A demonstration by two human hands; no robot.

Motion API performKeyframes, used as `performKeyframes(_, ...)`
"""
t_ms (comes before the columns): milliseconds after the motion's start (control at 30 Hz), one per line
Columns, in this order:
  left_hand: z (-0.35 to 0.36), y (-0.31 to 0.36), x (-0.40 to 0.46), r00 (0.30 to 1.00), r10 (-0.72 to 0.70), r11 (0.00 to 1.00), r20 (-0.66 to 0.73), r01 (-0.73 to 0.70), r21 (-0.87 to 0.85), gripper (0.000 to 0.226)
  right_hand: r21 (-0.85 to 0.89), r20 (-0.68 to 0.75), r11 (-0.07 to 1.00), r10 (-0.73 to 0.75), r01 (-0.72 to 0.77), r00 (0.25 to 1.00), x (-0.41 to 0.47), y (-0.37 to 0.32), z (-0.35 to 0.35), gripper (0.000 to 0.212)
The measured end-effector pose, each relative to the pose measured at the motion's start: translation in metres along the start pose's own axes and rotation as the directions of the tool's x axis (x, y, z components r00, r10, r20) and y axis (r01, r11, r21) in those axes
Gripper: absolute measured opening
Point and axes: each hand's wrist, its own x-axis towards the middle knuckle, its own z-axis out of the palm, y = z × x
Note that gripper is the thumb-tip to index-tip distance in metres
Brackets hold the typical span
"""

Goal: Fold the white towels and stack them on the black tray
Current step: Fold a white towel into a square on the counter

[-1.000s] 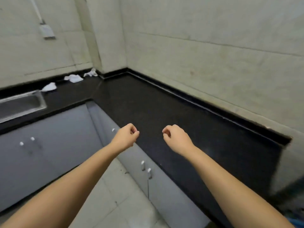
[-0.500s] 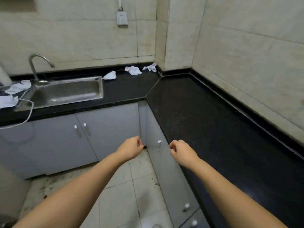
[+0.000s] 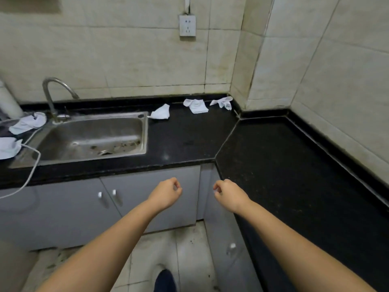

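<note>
Out in front of me, over the grey cabinet doors (image 3: pixel 147 199), both my hands are curled into loose fists with nothing in them. My left hand (image 3: pixel 166 193) hangs just before the cabinet front, thumb tip against the bent forefinger; my right hand (image 3: pixel 229 193) sits near the edge of the black counter (image 3: pixel 284 175), curled the same way, a clear gap between the two.

None of the white towels is within reach of either fist. Three lie crumpled at the back of the counter: one towel (image 3: pixel 161 112) just right of the steel sink (image 3: pixel 90 137), a second towel (image 3: pixel 196 105) partly flattened with a bunched end, and a third towel (image 3: pixel 223 102) twisted into the corner by the wall. Two more rumpled white cloths (image 3: pixel 27 122) lie left of the sink near the tap (image 3: pixel 52 95), beside a white cable (image 3: pixel 33 165). A wall socket (image 3: pixel 187 25) sits above.
</note>
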Motion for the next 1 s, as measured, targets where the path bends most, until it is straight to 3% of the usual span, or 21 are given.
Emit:
performKeyframes(300, -0.097, -0.035, 0.171, 0.999, 0.019, 0.998, 0.027, -0.021, 0.063, 0.008, 0.000, 0.047, 1.000, 0.024, -0.024, 0.999, 0.189, -0.062, -0.021, 0.024)
performKeyframes(500, -0.125, -0.051, 0.271, 1.000, -0.019, 0.997, 0.020, 0.017, 0.076, 0.013, -0.001, 0.128, 1.000, -0.005, 0.006, 0.992, 0.299, -0.078, -0.026, 0.025)
performKeyframes(733, -0.163, -0.056, 0.396, 0.982, -0.122, 0.987, -0.144, 0.136, 0.091, 0.020, 0.057, 0.172, 0.986, -0.162, 0.154, 0.972, 0.459, -0.111, -0.035, 0.026)
performKeyframes(867, -0.175, -0.058, 0.459, 0.971, -0.083, 0.974, -0.225, 0.126, 0.186, 0.032, 0.056, 0.127, 0.971, -0.238, 0.232, 0.963, 0.548, -0.127, -0.044, 0.029)
performKeyframes(1000, -0.172, -0.067, 0.494, 0.971, -0.178, 0.902, -0.161, 0.226, 0.367, 0.044, -0.059, 0.133, 0.941, -0.323, 0.333, 0.937, 0.614, -0.143, -0.042, 0.040)
